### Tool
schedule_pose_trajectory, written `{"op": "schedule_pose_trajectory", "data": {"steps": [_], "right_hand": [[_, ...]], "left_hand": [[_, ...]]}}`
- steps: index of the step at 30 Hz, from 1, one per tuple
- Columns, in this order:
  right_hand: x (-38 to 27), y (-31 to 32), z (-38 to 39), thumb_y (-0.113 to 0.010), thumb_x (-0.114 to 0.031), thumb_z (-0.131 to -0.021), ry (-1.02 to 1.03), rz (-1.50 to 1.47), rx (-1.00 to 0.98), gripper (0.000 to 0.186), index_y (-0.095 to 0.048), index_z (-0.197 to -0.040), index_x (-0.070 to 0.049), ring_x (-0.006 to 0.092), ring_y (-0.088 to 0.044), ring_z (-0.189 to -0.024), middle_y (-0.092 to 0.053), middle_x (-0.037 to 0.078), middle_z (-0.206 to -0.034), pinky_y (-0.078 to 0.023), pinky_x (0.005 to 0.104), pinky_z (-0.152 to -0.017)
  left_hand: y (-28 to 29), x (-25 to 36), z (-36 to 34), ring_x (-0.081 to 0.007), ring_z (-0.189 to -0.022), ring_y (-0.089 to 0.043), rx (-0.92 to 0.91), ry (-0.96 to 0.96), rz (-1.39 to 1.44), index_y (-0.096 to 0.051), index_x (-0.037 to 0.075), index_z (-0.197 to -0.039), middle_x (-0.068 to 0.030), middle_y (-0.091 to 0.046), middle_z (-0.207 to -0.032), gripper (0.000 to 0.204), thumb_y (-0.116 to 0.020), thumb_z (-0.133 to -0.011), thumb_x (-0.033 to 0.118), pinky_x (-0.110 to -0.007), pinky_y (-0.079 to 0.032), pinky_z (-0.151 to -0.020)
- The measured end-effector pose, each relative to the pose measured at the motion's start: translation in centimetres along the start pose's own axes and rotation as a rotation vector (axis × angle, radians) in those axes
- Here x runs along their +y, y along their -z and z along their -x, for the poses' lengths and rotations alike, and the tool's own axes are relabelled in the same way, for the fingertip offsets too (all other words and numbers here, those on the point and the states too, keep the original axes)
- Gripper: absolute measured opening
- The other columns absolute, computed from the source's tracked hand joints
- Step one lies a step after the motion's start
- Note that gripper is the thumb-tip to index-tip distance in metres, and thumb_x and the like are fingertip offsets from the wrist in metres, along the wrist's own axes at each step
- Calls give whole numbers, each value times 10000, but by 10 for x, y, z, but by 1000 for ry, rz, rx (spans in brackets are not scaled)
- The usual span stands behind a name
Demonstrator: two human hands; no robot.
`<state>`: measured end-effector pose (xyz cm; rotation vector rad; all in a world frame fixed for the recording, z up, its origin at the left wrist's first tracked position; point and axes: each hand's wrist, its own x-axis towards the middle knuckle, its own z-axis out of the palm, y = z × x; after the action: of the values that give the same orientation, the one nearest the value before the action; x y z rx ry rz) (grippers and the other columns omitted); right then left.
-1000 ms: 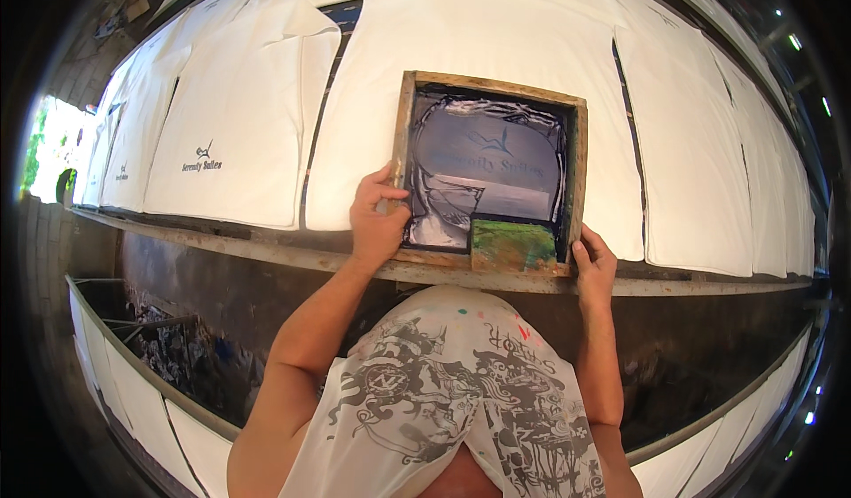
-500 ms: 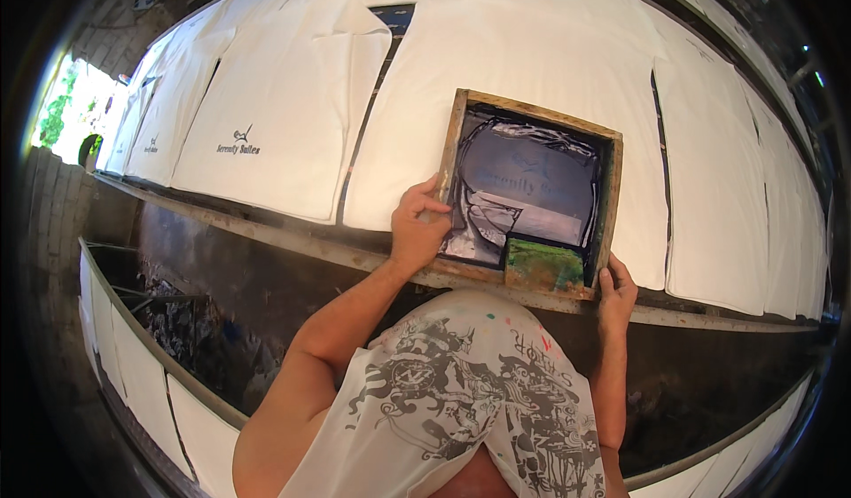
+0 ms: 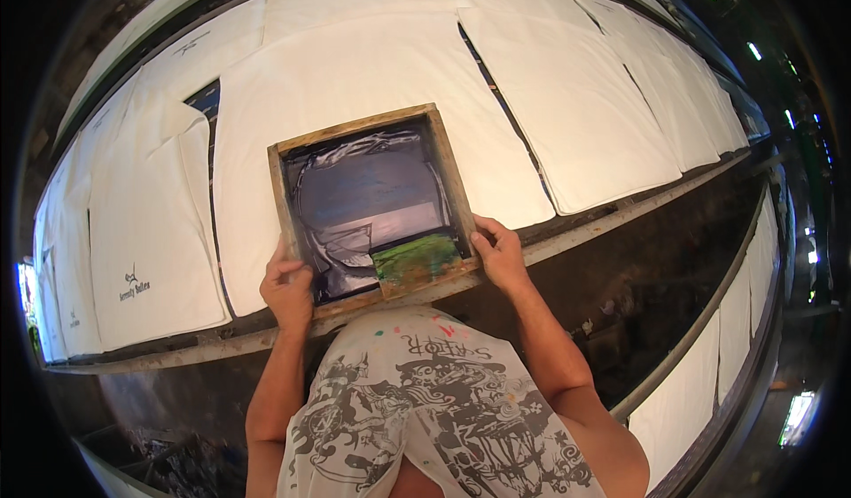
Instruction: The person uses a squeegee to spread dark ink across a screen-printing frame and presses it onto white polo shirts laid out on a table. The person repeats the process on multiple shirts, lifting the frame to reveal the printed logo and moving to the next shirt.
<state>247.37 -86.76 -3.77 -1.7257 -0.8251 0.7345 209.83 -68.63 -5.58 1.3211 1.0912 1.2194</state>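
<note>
A wooden screen-printing frame (image 3: pixel 355 128) is held between my hands over the near part of a white cloth (image 3: pixel 363 63). Its dark mesh (image 3: pixel 368 183) has a glossy, wrinkled border, and a pale band crosses it. In the near right corner of the frame sits a green, paint-stained block (image 3: pixel 417 263), perhaps a squeegee. My left hand (image 3: pixel 290 287) grips the left side rail near its lower end, fingers curled. My right hand (image 3: pixel 499 252) pinches the right rail near the near corner. Whether the frame touches the cloth, I cannot tell.
Several white cloths lie side by side along the table, one with a small dark print (image 3: pixel 151 232) at left. Narrow dark gaps part them. The table's near edge (image 3: pixel 199 349) runs just before my body. Another cloth-covered table (image 3: pixel 691 400) stands at the lower right.
My view has turned, so the table now slants up to the right. Both hands keep their hold on the frame, which appears further left in the picture. The design in the mesh shows more faintly.
</note>
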Motion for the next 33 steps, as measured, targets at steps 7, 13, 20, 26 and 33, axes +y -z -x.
{"op": "schedule_pose_trajectory", "data": {"steps": [7,13,20,26,33], "right_hand": [[-3,-5,1,-745,-37,-1066,13,13,31,420,-747,-1482,21,138,-723,-1024,-816,83,-1150,-598,315,-947],[-12,-3,3,-717,0,-1087,-3,-11,36,406,-736,-1491,44,141,-733,-1059,-810,84,-1188,-603,314,-975],[-19,-2,4,-761,-4,-1047,125,177,86,390,-763,-1436,26,247,-745,-1189,-801,135,-1315,-573,380,-1100],[-102,-21,35,-838,-65,-922,710,604,-285,449,-780,-1364,-8,405,-685,-1331,-748,207,-1387,-549,508,-1160],[-117,-31,27,-764,6,-877,810,848,-446,430,-791,-1306,-11,363,-725,-1188,-765,164,-1259,-575,492,-1052]], "left_hand": [[7,-11,2,-395,-1544,-606,15,-44,-105,-746,-31,-973,-334,-612,-1667,127,-788,-869,-90,-486,-441,-1314],[0,-16,4,-343,-1493,-647,31,-56,-31,-752,-12,-958,-306,-657,-1627,151,-824,-852,-92,-441,-496,-1261],[-2,-17,2,-340,-1459,-667,11,-67,-109,-757,-3,-950,-275,-672,-1624,148,-818,-849,-93,-434,-507,-1244],[1,-11,4,-329,-1429,-678,-26,-85,-249,-768,10,-1088,-232,-669,-1619,238,-814,-871,-77,-429,-531,-1215],[33,24,-46,-335,-1434,-650,-250,-69,-399,-731,62,-1464,-196,-658,-1611,554,-870,-931,6,-430,-617,-1091]]}}
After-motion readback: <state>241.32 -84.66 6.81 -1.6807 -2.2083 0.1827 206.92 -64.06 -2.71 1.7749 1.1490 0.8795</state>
